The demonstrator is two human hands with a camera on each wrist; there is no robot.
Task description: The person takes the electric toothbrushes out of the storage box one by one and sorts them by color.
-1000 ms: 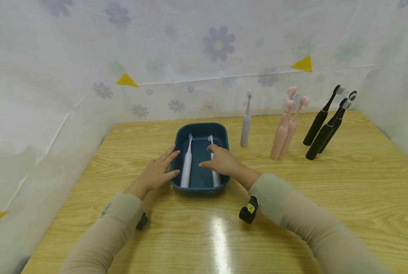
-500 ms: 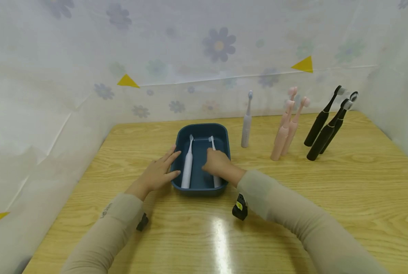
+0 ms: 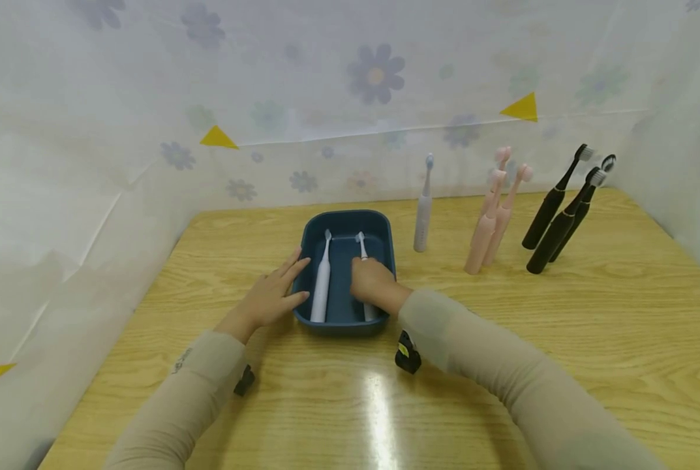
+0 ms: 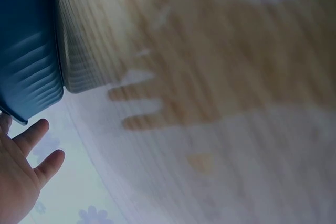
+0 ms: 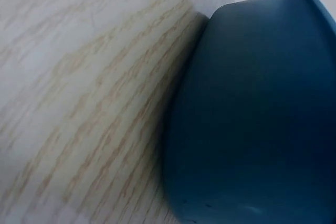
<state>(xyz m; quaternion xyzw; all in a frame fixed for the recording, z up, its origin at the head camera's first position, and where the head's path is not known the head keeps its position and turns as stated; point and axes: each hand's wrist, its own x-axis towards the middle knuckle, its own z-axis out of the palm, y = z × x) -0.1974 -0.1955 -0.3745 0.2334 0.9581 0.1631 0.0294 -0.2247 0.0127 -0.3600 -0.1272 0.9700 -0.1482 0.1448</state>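
Note:
A dark blue plastic bin [image 3: 344, 328] sits on the table with two white electric toothbrushes lying in it. The left toothbrush [image 3: 321, 292] lies along the left side. Over the right toothbrush [image 3: 362, 245] my right hand [image 3: 373, 282] has its fingers curled round the handle, hiding its middle; head and base show. My left hand [image 3: 270, 294] rests against the bin's left rim, fingers straight and spread. In the left wrist view that hand [image 4: 23, 174] is partly visible beside the bin [image 4: 29, 61]. The bin's outer wall [image 5: 252, 114] hides the right hand's grip in the right wrist view.
Right of the bin stand a pale lilac electric toothbrush [image 3: 423, 219], a cluster of pink toothbrushes [image 3: 481, 245] and a cluster of black toothbrushes [image 3: 552, 238]. A flowered white sheet [image 3: 303, 85] hangs behind the wooden table [image 3: 303, 405].
My right hand, spread over the right toothbrush a second ago, has come down and curled its fingers round the handle. That toothbrush's head has shifted slightly left. The left hand stays put.

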